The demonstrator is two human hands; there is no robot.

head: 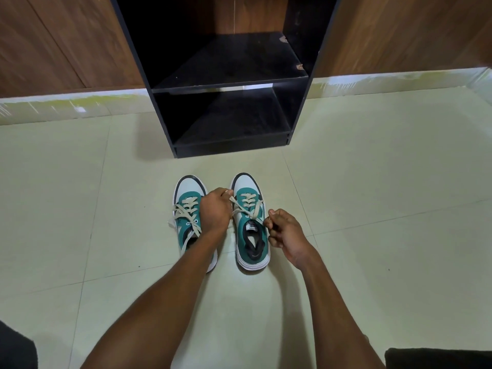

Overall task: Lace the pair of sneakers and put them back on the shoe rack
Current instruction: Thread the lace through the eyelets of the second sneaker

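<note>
Two teal-and-white sneakers stand side by side on the floor, toes pointing at the rack. The left sneaker (188, 206) has cream laces threaded up its front, with loose ends trailing over its side. The right sneaker (250, 235) is laced over the toe part, and its lace (246, 209) runs out to both hands. My left hand (215, 209) sits between the shoes, fingers closed on one end of that lace. My right hand (286, 234) pinches the other end beside the shoe's tongue.
A black shoe rack (229, 81) with two bare shelves stands just beyond the sneakers, against a wood-panelled wall. Pale floor tiles spread on all sides. Dark fabric shows at both bottom corners of the view.
</note>
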